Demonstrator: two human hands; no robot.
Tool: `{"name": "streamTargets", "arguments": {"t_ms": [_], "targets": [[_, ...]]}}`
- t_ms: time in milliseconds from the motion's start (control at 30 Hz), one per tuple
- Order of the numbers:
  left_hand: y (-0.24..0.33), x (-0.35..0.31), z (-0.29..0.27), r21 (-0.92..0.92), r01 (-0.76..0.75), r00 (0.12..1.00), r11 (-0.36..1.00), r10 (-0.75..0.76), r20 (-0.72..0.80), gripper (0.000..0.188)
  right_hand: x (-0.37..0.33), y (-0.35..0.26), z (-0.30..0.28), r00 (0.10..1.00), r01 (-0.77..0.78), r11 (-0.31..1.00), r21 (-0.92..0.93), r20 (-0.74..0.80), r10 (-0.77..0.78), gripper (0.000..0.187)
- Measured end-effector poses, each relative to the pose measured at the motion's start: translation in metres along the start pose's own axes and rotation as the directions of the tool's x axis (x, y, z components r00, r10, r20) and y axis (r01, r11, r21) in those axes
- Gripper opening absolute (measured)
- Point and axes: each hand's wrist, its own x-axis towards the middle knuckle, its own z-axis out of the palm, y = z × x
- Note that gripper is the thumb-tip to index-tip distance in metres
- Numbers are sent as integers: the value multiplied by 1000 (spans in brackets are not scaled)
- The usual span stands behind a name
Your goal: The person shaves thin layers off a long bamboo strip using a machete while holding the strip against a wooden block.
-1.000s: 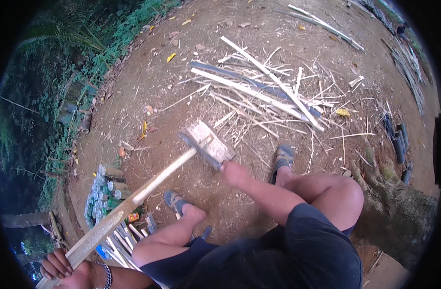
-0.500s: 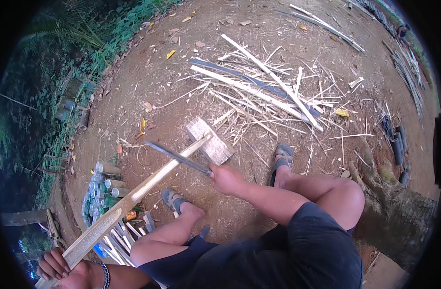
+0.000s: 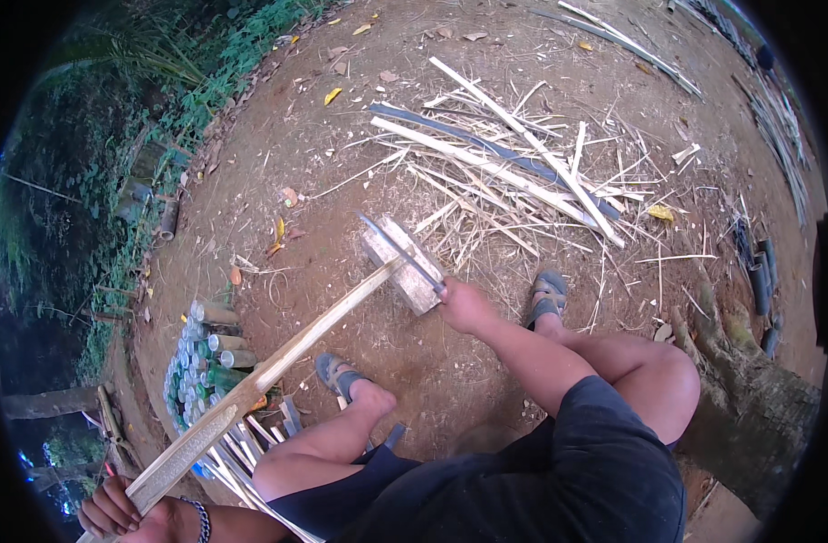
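**Head view: blade across the pole tip, on the block**

Head camera looks down on bare dirt ground. Person seated, knees apart, sandalled feet on the ground.

Left hand, low at the near left edge, is wrapped shut around the butt end of a long bamboo pole. Right hand, near centre, is closed on the handle of a long knife.

Pole axis: runs from near left up to far right, its far tip resting on a pale wood block that lies on the ground just ahead of the feet.

Knife axis: runs from the right hand toward the far left, crossing the pole tip almost square-on. The blade sits over the block at the pole's end; whether the edge has bitten into the bamboo I cannot tell.

Key relation: the pole tip lies just left of the right hand, close by; the left hand is well apart from it, a full pole-length back. The right hand is the nearer one by far.

Around: a loose heap of split bamboo strips beyond the block; cut bamboo tubes stacked at near left, beneath the pole.
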Motion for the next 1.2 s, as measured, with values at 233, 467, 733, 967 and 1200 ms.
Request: {"name": "streamTargets", "arguments": {"t_ms": [233,467,733,967,1200], "targets": [[0,-8,-3,48,-58,996,997,61,-59,43,42,79,62,996,-63,997,33,-54,65,25],[10,-20,-23,64,-42,990,997,51,-134,47,-26,-10,37,992,108,993,-48,66,-104,27],[10,-19,-26,-7,10,998,1000,-10,-61,47,23,37,44,991,-130,991,-26,-19,129,23],[3,-16,-20,16,-5,993,1000,7,-122,45,15,30,38,993,-96,992,-81,61,101,27],[10,-22,-33,110,-40,987,993,56,-149,45,-4,-10,25,994,77,988,-132,83,-66,31]]}}
